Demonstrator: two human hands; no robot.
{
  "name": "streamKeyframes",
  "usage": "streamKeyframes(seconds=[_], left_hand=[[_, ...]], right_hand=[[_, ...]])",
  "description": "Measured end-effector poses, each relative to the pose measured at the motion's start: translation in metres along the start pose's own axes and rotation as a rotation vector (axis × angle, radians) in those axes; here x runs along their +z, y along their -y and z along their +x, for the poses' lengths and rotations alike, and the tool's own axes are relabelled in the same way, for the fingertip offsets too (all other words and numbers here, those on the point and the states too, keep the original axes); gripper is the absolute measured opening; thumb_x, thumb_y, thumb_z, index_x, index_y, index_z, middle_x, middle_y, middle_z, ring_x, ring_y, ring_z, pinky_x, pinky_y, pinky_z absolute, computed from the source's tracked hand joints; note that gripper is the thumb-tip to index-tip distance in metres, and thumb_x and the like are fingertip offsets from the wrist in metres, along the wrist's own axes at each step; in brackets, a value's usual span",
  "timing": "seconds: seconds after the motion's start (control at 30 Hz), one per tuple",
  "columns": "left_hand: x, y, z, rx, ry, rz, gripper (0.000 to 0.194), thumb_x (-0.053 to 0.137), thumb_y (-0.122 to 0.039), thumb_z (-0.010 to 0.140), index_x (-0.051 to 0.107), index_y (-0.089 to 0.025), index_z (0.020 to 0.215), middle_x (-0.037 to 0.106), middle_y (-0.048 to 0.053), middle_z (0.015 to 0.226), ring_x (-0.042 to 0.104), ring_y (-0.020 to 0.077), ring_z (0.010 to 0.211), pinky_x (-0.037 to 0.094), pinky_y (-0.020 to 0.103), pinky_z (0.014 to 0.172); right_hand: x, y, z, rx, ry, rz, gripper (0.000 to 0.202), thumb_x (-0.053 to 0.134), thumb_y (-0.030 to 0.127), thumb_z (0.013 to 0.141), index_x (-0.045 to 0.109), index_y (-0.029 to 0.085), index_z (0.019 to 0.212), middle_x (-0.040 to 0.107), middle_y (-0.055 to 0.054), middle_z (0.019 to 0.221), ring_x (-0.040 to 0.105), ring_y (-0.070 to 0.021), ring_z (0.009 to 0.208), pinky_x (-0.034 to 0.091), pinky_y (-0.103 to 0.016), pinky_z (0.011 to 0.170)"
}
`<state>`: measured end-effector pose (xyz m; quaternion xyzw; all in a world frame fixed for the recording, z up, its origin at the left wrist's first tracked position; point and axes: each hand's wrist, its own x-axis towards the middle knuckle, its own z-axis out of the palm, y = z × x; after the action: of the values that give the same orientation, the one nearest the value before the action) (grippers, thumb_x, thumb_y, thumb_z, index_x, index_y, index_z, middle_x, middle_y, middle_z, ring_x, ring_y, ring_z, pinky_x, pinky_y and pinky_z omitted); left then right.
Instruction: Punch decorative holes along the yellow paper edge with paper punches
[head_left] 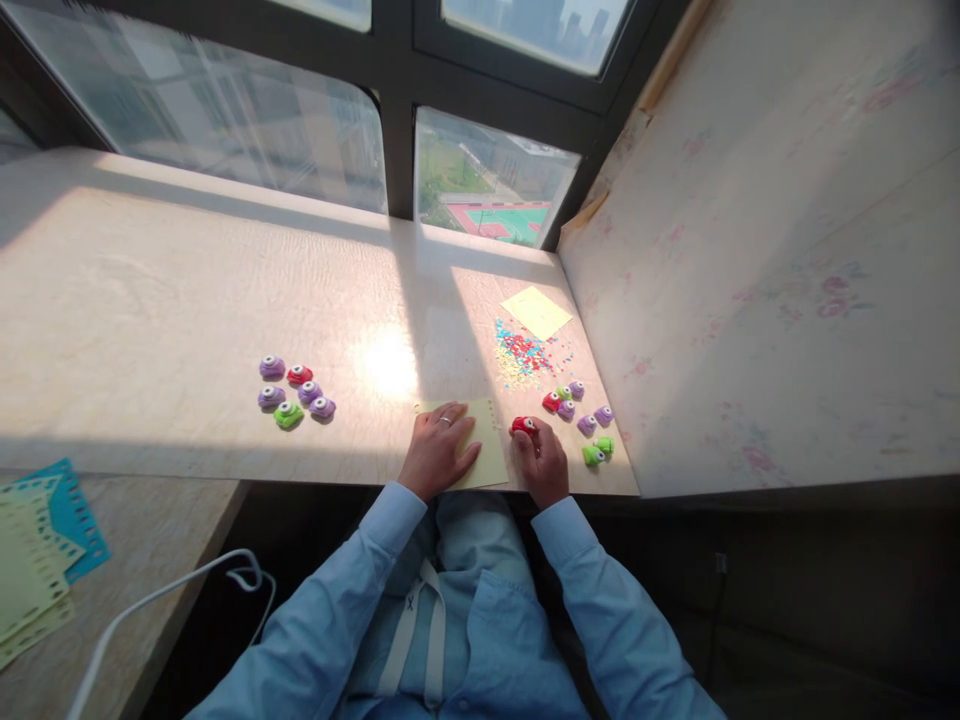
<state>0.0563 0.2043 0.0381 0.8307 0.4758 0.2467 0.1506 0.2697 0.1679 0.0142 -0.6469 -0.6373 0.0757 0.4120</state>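
My left hand (441,448) lies flat with its fingers spread on a pale yellow sheet of paper (487,455) at the front edge of the sill. Small punched holes run along the sheet's right side and part of its top. Just right of the sheet, my right hand (543,462) is closed around a red craft punch (523,426), held a little apart from the paper. Several purple, red and green craft punches (587,424) lie right beside that hand. My right fingertips are partly hidden by the punch.
Red, blue and yellow paper bits (523,355) are heaped near a yellow paper square (537,312). Several more punches (287,414) sit at left. Punched sheets (37,560) and a white cable (169,580) are at lower left. A wall (750,300) bounds the right side.
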Motion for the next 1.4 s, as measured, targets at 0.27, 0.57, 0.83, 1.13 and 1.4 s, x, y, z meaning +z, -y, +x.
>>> streamKeyframes(seconds=[0.27,0.57,0.83,1.13,1.4], left_hand=[[0.001,0.0,0.0,0.002,-0.015,-0.004,0.029,0.063,-0.034,0.09,0.067,-0.019,0.115,0.063,0.013,0.135,0.055,0.0317,0.129,0.046,0.052,0.1],[-0.001,0.0,0.0,-0.006,-0.009,-0.013,0.029,0.062,-0.034,0.09,0.068,-0.021,0.115,0.063,0.013,0.136,0.055,0.0322,0.128,0.046,0.052,0.1],[0.004,-0.004,0.0,0.012,-0.002,0.08,0.034,0.058,-0.036,0.093,0.064,-0.02,0.122,0.06,0.014,0.139,0.052,0.0319,0.132,0.044,0.052,0.098],[-0.002,-0.014,0.005,0.017,0.089,0.139,0.036,0.06,-0.033,0.092,0.061,-0.018,0.125,0.058,0.019,0.14,0.05,0.0357,0.135,0.045,0.054,0.1],[-0.011,-0.028,-0.016,-0.051,-0.051,0.028,0.034,0.056,-0.031,0.095,0.061,-0.017,0.125,0.056,0.017,0.143,0.042,0.0351,0.143,0.043,0.052,0.108]], right_hand=[[0.001,-0.001,-0.001,0.027,0.0,0.042,0.033,0.052,0.047,0.098,0.064,0.02,0.112,0.075,-0.01,0.096,0.07,-0.0252,0.089,0.055,-0.039,0.079],[0.002,-0.004,0.004,0.092,-0.056,0.088,0.035,0.06,0.049,0.093,0.066,0.022,0.114,0.073,-0.01,0.101,0.068,-0.0261,0.091,0.056,-0.043,0.082],[0.0,-0.002,0.005,0.221,-0.012,0.305,0.036,0.067,0.049,0.088,0.066,0.021,0.112,0.075,-0.01,0.106,0.07,-0.0258,0.098,0.057,-0.045,0.088],[-0.006,0.031,-0.005,0.406,-0.05,0.669,0.04,0.071,0.052,0.084,0.063,0.018,0.106,0.077,-0.01,0.097,0.075,-0.0265,0.09,0.059,-0.046,0.083],[0.002,0.062,-0.021,0.422,0.023,0.775,0.037,0.072,0.049,0.085,0.065,0.02,0.106,0.077,-0.01,0.096,0.076,-0.0266,0.088,0.061,-0.044,0.079]])
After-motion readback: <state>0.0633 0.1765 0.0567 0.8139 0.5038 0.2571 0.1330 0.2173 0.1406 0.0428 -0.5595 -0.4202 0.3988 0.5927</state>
